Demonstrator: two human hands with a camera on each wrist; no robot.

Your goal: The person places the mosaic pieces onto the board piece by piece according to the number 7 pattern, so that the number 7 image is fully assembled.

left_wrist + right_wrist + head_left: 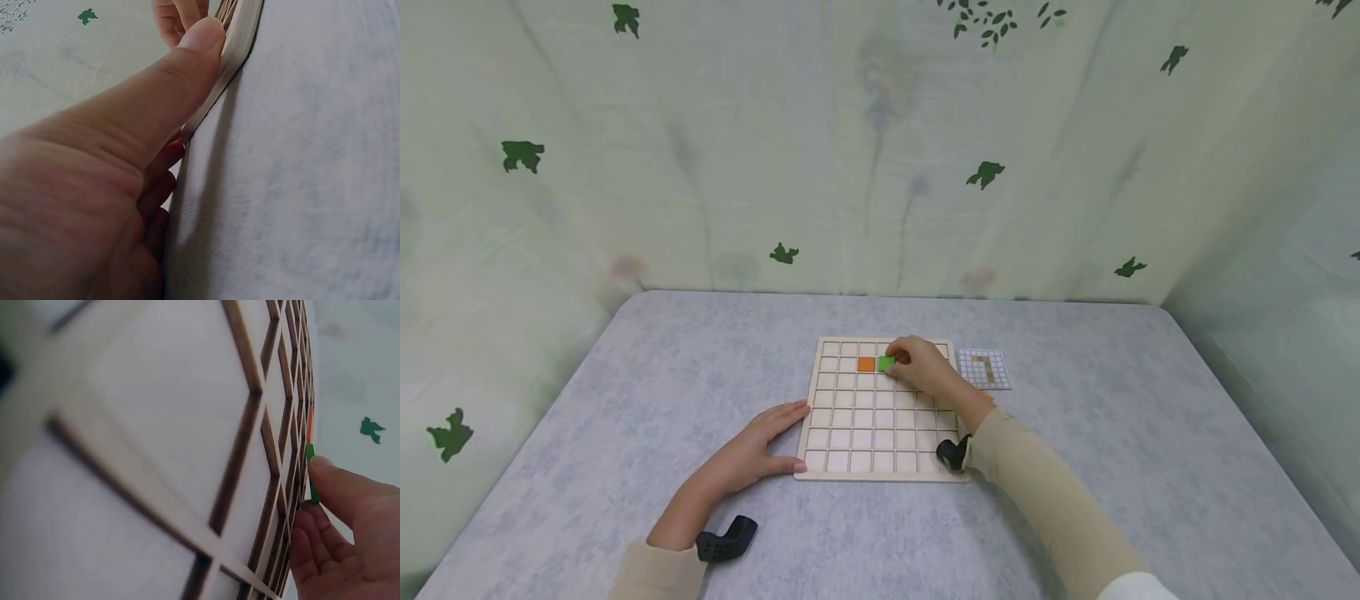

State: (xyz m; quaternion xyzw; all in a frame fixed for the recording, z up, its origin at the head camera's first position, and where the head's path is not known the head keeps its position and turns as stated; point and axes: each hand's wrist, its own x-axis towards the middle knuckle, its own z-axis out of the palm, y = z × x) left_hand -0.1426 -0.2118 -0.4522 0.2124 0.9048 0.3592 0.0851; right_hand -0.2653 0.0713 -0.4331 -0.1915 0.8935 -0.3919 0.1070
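A wooden grid board (852,418) with square cells lies on the table. My right hand (919,364) pinches a green square tile (886,363) between thumb and fingers over an upper row of the board. In the right wrist view the green tile (312,475) looks tilted out of its cell, held by the right hand (350,531). Just left of it, an orange square tile (866,364) lies in a cell. At the board's left edge, my left hand (751,447) is spread, its fingertips and thumb touching the frame. The left wrist view shows the thumb (156,87) against the rim.
To the right of the board lies a small printed card (985,369) with a coloured grid pattern. A bit of orange (988,397) shows beside the right forearm, mostly hidden. Behind the grey table (715,350) hangs a pale curtain (820,167) with green bird shapes.
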